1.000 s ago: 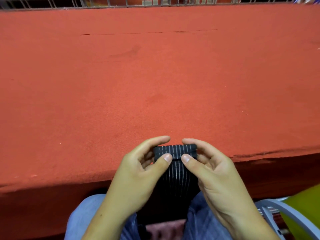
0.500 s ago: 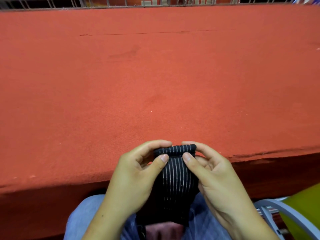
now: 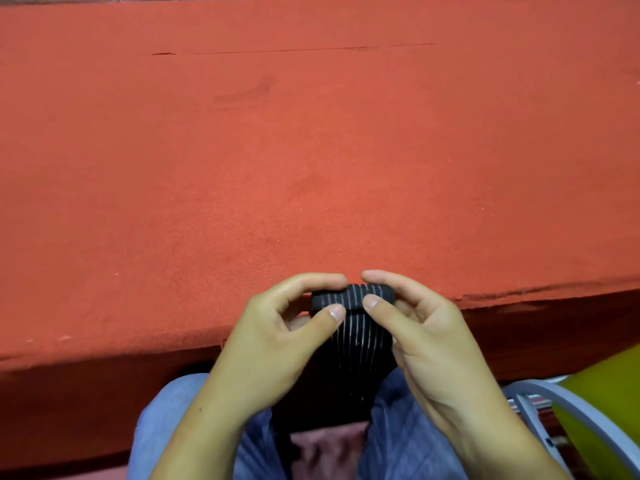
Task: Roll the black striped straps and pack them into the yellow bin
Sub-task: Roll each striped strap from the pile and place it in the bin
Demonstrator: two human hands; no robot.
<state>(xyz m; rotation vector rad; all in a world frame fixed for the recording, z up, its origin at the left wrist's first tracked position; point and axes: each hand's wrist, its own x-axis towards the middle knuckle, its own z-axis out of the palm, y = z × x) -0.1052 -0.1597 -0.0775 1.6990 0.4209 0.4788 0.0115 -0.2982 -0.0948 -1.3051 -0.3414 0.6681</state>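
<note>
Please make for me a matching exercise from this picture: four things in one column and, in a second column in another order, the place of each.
Things
1. black striped fabric strap
2. yellow plastic bin
3. red felt-covered table top
4. blue denim trousers

Places
A. lower right corner of the view
B. bottom of the view, on the person's legs
C. pinched between the left hand and the right hand, top end rolled
D. upper part of the view, spreading wide

Pairs: 1-C; 2-A; 3-D; 4-B

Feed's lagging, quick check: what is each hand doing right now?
Left hand: closed, pinching the rolled end of the black striped strap.
Right hand: closed, pinching the same roll.
</note>
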